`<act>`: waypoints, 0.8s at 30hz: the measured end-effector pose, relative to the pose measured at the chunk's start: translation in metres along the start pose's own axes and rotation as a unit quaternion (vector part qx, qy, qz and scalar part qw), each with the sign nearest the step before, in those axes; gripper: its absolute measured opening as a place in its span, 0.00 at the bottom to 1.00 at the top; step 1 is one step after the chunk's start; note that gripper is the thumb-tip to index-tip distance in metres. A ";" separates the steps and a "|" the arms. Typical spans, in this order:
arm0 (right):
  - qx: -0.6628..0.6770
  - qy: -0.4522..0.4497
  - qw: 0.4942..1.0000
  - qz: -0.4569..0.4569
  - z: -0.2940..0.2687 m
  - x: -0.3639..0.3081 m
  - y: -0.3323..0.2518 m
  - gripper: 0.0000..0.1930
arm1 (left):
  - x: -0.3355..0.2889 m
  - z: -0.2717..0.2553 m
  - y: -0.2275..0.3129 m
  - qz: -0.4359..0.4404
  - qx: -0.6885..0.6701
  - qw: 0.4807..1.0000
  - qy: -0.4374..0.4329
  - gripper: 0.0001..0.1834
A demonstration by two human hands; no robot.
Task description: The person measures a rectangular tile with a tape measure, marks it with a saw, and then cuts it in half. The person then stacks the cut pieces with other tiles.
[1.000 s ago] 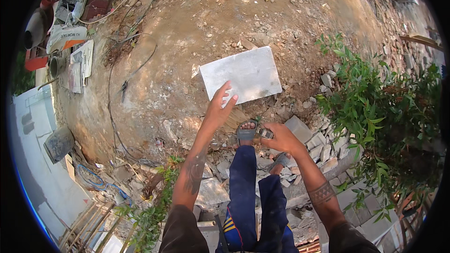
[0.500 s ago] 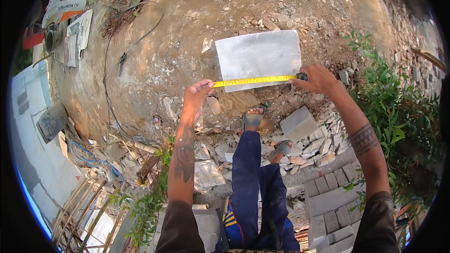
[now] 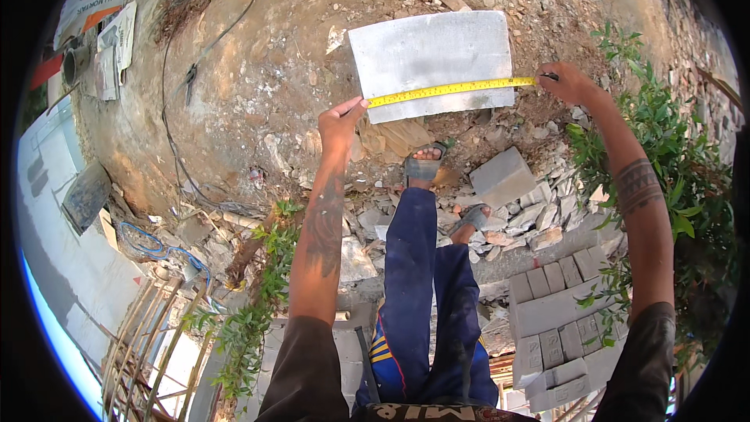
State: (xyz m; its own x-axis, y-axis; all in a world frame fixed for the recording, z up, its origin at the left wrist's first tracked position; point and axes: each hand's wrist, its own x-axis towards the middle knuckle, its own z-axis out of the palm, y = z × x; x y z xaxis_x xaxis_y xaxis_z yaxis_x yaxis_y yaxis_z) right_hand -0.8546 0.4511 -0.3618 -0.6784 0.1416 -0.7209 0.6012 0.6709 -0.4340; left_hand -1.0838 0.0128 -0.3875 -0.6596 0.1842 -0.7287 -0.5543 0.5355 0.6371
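Note:
A pale grey rectangular block [image 3: 432,51] lies flat on the dirt in front of me. Across its near part runs a yellow tape measure [image 3: 449,89], drawn out from side to side. The tape's end is pinched by my left hand [image 3: 340,123] at the block's left edge. Beyond the right edge, my right hand [image 3: 569,83] is closed around the tape's dark case, which the fingers mostly cover. A tan crumpled sheet [image 3: 397,135] lies against the block's near side, close to my sandalled foot [image 3: 426,158].
Broken rubble [image 3: 539,219] and a loose grey block [image 3: 503,177] lie near my feet. Stacked blocks [image 3: 558,320] stand at lower right. A leafy shrub [image 3: 664,156] crowds my right arm. A black cable [image 3: 168,125], bags [image 3: 117,39] and a dark bucket [image 3: 86,197] are at left.
My right hand has moved right, past the block's edge, and a longer stretch of tape shows. My left hand stays at the block's left edge. The whole view has shifted slightly.

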 end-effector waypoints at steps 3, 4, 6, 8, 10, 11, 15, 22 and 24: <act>-0.017 0.008 0.999 -0.047 0.005 0.001 0.014 0.13 | 0.002 -0.005 -0.006 -0.021 -0.045 0.998 -0.025 0.22; -0.008 0.001 0.999 -0.043 0.006 0.000 0.017 0.13 | 0.003 -0.006 -0.006 -0.028 -0.071 0.997 -0.033 0.23; -0.009 0.016 0.999 -0.039 0.007 0.000 0.024 0.13 | 0.014 0.000 0.015 0.009 -0.025 0.999 -0.027 0.22; -0.030 0.061 0.996 -0.048 0.005 0.003 0.025 0.13 | 0.029 0.003 0.028 0.035 -0.027 0.999 -0.026 0.21; -0.042 0.068 0.996 -0.035 -0.011 0.011 0.003 0.13 | 0.045 -0.002 0.031 0.054 -0.076 0.995 -0.028 0.20; -0.047 0.072 0.996 -0.027 -0.019 0.014 -0.011 0.14 | 0.052 -0.006 0.032 0.055 -0.074 0.996 -0.022 0.21; -0.097 0.082 0.991 -0.032 -0.042 0.030 -0.011 0.15 | 0.067 0.007 0.047 0.046 -0.060 0.997 -0.001 0.19; -0.119 0.054 0.991 -0.004 -0.062 0.048 -0.014 0.16 | 0.080 0.017 0.047 0.063 -0.103 0.992 0.029 0.17; -0.122 0.047 0.991 0.008 -0.067 0.047 -0.021 0.17 | 0.078 0.019 0.047 0.071 -0.117 0.990 0.040 0.17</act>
State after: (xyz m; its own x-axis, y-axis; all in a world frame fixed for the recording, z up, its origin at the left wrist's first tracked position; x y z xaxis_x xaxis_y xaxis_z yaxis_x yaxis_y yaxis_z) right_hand -0.9270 0.4923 -0.3507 -0.7132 0.2135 -0.6677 0.4999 0.8226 -0.2710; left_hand -1.1521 0.0683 -0.4192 -0.7716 0.1736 -0.6120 -0.5496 0.3026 0.7787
